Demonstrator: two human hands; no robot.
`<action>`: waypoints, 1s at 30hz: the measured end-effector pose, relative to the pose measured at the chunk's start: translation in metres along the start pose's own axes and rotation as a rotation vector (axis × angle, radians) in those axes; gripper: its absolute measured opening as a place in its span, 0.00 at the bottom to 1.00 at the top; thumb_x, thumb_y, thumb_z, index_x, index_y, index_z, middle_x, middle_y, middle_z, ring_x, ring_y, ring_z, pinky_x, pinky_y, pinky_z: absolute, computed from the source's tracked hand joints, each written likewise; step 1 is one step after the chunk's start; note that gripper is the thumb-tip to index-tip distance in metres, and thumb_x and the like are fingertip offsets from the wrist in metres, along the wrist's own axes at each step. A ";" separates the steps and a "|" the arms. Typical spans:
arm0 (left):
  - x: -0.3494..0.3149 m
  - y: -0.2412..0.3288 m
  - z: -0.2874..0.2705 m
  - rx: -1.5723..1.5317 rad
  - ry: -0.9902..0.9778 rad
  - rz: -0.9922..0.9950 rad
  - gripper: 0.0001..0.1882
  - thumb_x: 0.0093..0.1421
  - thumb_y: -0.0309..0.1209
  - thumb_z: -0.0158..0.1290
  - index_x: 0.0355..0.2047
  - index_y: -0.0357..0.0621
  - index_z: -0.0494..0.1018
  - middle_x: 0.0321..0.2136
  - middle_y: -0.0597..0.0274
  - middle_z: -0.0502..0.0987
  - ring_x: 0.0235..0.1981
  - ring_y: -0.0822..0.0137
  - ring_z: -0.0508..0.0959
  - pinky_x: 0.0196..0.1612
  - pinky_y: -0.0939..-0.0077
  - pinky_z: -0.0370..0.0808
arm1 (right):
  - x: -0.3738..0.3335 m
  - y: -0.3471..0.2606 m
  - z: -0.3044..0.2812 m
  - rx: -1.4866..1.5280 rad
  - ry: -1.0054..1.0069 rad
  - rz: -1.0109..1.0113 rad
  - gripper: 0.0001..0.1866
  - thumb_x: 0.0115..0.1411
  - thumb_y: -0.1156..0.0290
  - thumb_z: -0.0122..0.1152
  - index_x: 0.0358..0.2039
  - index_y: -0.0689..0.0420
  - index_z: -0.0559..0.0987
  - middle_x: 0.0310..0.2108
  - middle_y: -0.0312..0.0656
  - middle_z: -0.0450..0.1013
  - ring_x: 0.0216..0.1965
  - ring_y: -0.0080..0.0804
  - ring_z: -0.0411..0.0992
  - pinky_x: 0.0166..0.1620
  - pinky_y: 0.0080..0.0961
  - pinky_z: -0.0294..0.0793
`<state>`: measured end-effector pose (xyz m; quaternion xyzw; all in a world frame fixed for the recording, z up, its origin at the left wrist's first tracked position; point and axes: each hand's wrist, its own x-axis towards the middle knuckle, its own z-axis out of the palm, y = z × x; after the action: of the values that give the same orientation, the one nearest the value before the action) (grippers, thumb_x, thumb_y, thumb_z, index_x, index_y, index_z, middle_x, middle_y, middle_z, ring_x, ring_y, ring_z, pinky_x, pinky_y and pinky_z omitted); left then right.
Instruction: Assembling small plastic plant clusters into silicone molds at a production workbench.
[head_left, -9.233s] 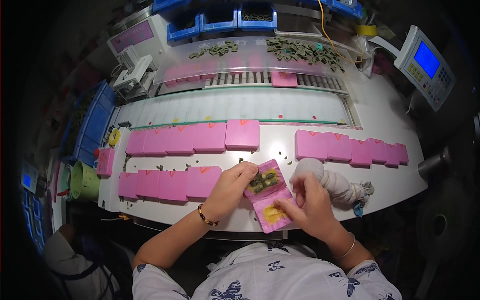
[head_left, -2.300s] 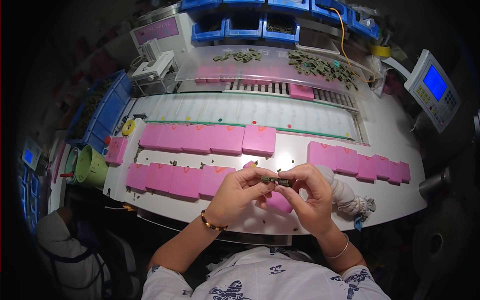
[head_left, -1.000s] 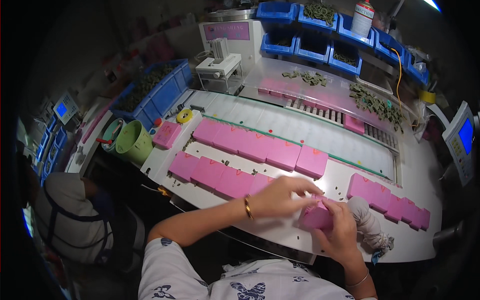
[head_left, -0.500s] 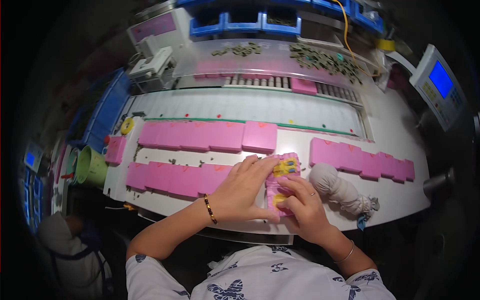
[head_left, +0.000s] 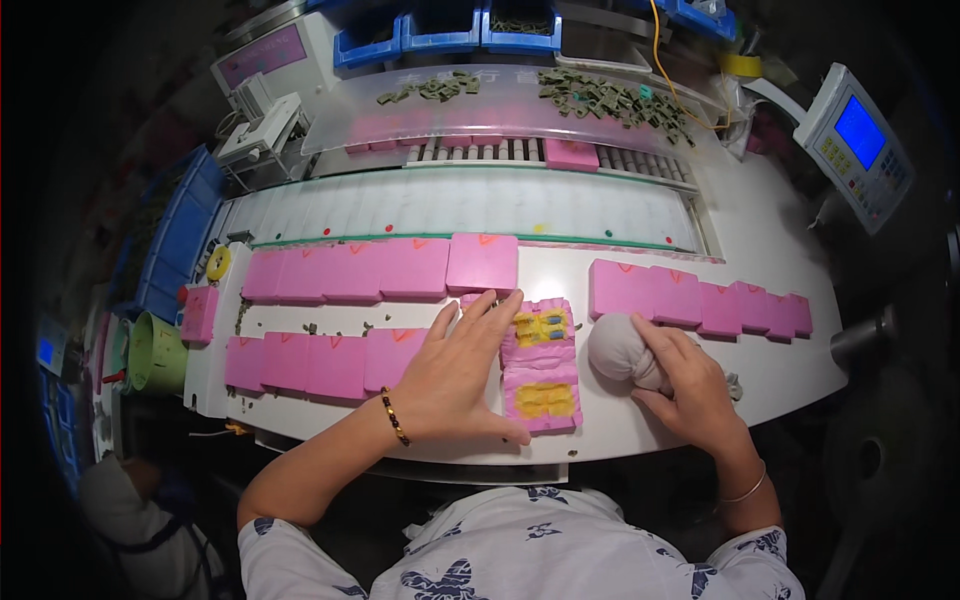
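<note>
As I watch through the head camera, the two hands I follow are doing different things. I see the right hand (head_left: 695, 388) closed around a white cloth pouch (head_left: 617, 352), its fingers curled over the far side and its thumb against the near side. The pouch's round end sticks out to the left of the grip, and a bit of its other end shows past the hand on the right.

The left hand (head_left: 447, 372) I read as loose, palm down, its fingers long and slightly spread and its thumb well apart from them. Its fingertips reach the upper left edge of an open pink block (head_left: 541, 366); I cannot tell how firmly they press. The thumb tip points toward the lower left corner.

That block lies flat on the white table (head_left: 630, 430), between the two hands, its two halves one above the other. Both have yellow hollows, and I make out small blue pieces (head_left: 556, 328) in the far half. Closed pink blocks (head_left: 415, 267) stand in rows beyond and to both sides.
</note>
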<state>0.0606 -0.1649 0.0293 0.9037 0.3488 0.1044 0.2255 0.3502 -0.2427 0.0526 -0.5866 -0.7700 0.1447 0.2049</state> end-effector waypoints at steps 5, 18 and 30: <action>0.002 -0.004 0.001 -0.085 0.011 -0.009 0.78 0.33 0.64 0.70 0.69 0.30 0.35 0.65 0.41 0.59 0.69 0.51 0.56 0.70 0.51 0.42 | 0.025 -0.020 -0.011 -0.350 0.454 -0.254 0.40 0.39 0.80 0.68 0.58 0.46 0.75 0.50 0.47 0.72 0.42 0.43 0.74 0.42 0.36 0.75; 0.000 -0.010 0.005 -0.162 0.052 -0.026 0.81 0.35 0.65 0.69 0.67 0.27 0.27 0.64 0.40 0.59 0.68 0.47 0.56 0.70 0.49 0.42 | 0.075 -0.043 -0.006 -0.481 0.482 -0.589 0.28 0.51 0.72 0.60 0.55 0.43 0.78 0.55 0.44 0.73 0.34 0.36 0.73 0.39 0.30 0.75; -0.001 0.005 0.000 0.032 0.018 -0.010 0.78 0.35 0.61 0.70 0.69 0.30 0.32 0.66 0.37 0.53 0.70 0.47 0.52 0.71 0.46 0.37 | 0.057 -0.056 -0.012 -0.312 0.339 -0.549 0.30 0.51 0.72 0.58 0.57 0.42 0.76 0.56 0.43 0.72 0.34 0.35 0.73 0.41 0.29 0.72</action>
<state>0.0627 -0.1692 0.0313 0.9045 0.3568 0.1060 0.2081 0.2956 -0.2029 0.0971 -0.3980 -0.8668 -0.1345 0.2687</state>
